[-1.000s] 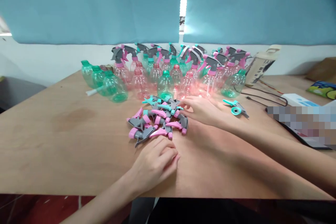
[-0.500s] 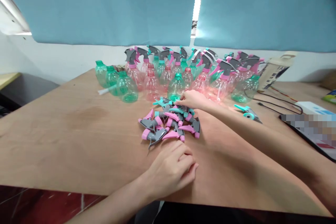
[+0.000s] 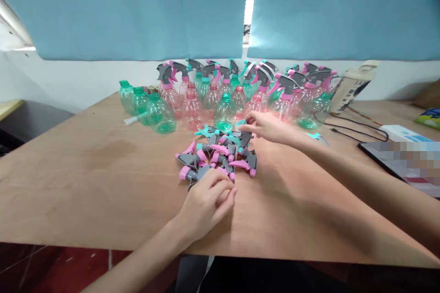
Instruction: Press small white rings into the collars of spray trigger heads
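A pile of grey trigger spray heads (image 3: 223,150) with pink or teal collars and levers lies mid-table. At its far right edge, my right hand (image 3: 263,126) pinches a teal-collared spray head (image 3: 241,123), collar tilted up; its lower end overlaps the pile. My left hand (image 3: 208,201) is loosely closed at the near edge, fingers curled and nothing visible in them. It covers part of a pink-collared spray head (image 3: 185,173). Just behind the pile stands an uncapped green bottle (image 3: 225,112), with an uncapped pink bottle (image 3: 192,112) to its left.
Several bottles with spray heads fitted (image 3: 223,78) stand at the back. Uncapped green bottles (image 3: 160,114) are at the left, near a white strip (image 3: 134,119). On the right are a teal spray head (image 3: 318,138), black cable (image 3: 357,132), cream tumbler (image 3: 354,87) and a dark-edged flat item (image 3: 381,165).
My right hand has lifted a teal-collared spray head slightly, turning its collar up. My left hand has moved forward to the pile's near edge. The whole view has shifted a little.
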`<state>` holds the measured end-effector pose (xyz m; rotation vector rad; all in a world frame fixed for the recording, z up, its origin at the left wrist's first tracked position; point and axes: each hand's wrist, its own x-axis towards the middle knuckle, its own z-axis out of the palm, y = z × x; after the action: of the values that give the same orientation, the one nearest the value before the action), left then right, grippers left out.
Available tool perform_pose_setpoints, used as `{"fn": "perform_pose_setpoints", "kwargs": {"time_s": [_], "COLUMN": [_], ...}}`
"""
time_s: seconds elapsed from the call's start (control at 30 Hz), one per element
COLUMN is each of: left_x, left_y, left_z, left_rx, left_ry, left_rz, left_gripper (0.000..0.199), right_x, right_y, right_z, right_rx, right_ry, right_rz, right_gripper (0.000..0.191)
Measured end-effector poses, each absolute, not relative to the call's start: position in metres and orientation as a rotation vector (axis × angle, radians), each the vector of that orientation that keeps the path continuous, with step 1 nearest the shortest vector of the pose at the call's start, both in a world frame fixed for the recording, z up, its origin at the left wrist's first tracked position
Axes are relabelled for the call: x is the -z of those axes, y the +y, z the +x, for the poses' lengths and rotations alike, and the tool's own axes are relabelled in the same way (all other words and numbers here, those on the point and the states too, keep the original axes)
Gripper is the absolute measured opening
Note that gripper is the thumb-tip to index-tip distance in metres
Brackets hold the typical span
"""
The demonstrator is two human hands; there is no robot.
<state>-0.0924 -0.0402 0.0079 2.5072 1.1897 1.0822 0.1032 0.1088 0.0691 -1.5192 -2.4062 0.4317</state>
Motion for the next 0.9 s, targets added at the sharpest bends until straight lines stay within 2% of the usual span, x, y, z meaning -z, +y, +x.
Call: {"fn": "perform_pose_setpoints", "kwargs": {"time_s": [0.1,0.27,0.33,0.53,0.67,0.8,0.9], "left_x": [-0.009,-0.011,-0.015,-0.035,-0.038,-0.024,-0.011], "left_y": [-0.039,-0.036,-0.032,-0.012,0.001,0.008,0.011], "left_z": [-0.091,-0.081,-0.073,-0.032,-0.012,-0.008,-0.008], "left_rx": [-1.091,-1.007,-0.964,-0.85,-0.866,-0.873,-0.819], "left_ry": [1.209,1.241,1.263,1.265,1.154,1.191,1.142], "left_rz": [2.469,2.435,2.407,2.068,2.023,2.149,2.278], "left_gripper": [0.016,0.015,0.015,0.017,0.022,0.025,0.015], "right_x": [-0.077,-0.066,-0.056,-0.043,-0.033,-0.016,-0.01], "right_y": [0.094,0.069,0.056,0.021,0.022,0.024,0.016], "right_z": [0.135,0.181,0.19,0.196,0.199,0.203,0.201], "right_rx": [-0.532,-1.102,-1.155,-0.636,-0.107,0.214,0.283], "right_ry": [-2.397,-2.525,-2.489,-2.405,-2.265,-2.193,-2.189], "right_rz": [-1.511,-1.311,-1.244,-1.211,-0.925,-0.755,-0.803], "right_gripper": [0.04,0.039,0.039,0.028,0.02,0.029,0.033]}}
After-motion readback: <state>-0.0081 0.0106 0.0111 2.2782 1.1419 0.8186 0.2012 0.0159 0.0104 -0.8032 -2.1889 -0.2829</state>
